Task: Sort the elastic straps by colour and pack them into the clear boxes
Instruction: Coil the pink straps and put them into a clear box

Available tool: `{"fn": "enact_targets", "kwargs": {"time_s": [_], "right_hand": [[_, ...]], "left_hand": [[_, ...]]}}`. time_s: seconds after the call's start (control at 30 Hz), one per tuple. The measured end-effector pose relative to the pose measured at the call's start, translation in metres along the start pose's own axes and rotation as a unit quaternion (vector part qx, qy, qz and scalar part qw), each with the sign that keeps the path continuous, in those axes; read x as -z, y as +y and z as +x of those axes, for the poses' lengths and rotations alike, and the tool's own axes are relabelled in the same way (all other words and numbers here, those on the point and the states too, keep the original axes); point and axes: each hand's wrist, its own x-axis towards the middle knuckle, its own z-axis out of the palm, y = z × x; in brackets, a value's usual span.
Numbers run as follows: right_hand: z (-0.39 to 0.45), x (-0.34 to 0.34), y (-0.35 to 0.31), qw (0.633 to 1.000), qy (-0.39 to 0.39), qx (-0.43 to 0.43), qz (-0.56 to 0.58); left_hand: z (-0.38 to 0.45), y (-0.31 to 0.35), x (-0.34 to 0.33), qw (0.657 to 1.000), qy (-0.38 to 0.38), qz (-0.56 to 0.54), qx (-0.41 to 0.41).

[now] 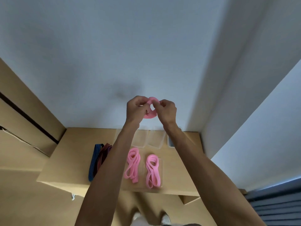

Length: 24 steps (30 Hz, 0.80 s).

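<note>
Above the counter point(68, 160), both hands, left point(136, 108) and right point(167, 111), pinched a pink strap point(150, 110), coiling it; next it probably needed tucking into a clear box point(160, 162).

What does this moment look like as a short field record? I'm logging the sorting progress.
left hand: pinches the pink strap
right hand: pinches the same strap
pink strap: looped, raised in front of the wall
pink bundles: two, side by side on the cardboard surface
dark straps: blue, red and purple, left of the pink ones
clear boxes: behind the pink bundles, contents unclear
</note>
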Motion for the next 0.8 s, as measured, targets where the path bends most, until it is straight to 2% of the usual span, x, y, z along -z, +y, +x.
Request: {"fn": "enact_targets", "kwargs": {"time_s": [0.1, 0.2, 0.3, 0.37, 0.43, 0.5, 0.57, 0.63, 0.7, 0.77, 0.8], "right_hand": [[-0.004, -0.003, 0.01, 0.996, -0.044, -0.074, 0.019], [-0.002, -0.007, 0.015, 0.983, -0.108, -0.137, 0.047], [0.003, -0.008, 0.017, 0.977, -0.102, -0.172, 0.068], [0.006, -0.009, 0.019, 0.974, -0.084, -0.185, 0.097], [0.007, -0.012, 0.02, 0.974, -0.074, -0.182, 0.109], [0.007, -0.019, 0.02, 0.975, -0.08, -0.178, 0.104], [0.008, -0.029, 0.018, 0.975, -0.094, -0.181, 0.094], [0.008, -0.04, 0.015, 0.975, -0.11, -0.177, 0.07], [0.007, -0.049, 0.014, 0.98, -0.108, -0.161, 0.036], [0.008, -0.054, 0.014, 0.984, -0.088, -0.152, 0.01], [0.009, -0.056, 0.015, 0.985, -0.087, -0.152, 0.003]], "left_hand": [[-0.001, -0.007, 0.004, 0.996, 0.059, -0.046, 0.052], [0.001, -0.016, 0.013, 0.977, 0.106, -0.147, 0.113], [0.013, -0.024, 0.033, 0.945, 0.164, -0.244, 0.147], [0.023, -0.034, 0.049, 0.952, 0.193, -0.195, 0.135], [0.031, -0.048, 0.062, 0.97, 0.201, -0.045, 0.127], [0.033, -0.063, 0.07, 0.966, 0.169, 0.134, 0.14], [0.03, -0.076, 0.071, 0.954, 0.098, 0.261, 0.115], [0.025, -0.081, 0.067, 0.958, 0.037, 0.28, 0.04], [0.018, -0.08, 0.06, 0.968, -0.047, 0.244, -0.021], [0.016, -0.081, 0.055, 0.956, -0.118, 0.261, -0.058], [0.016, -0.083, 0.053, 0.95, -0.124, 0.279, -0.07]]}}
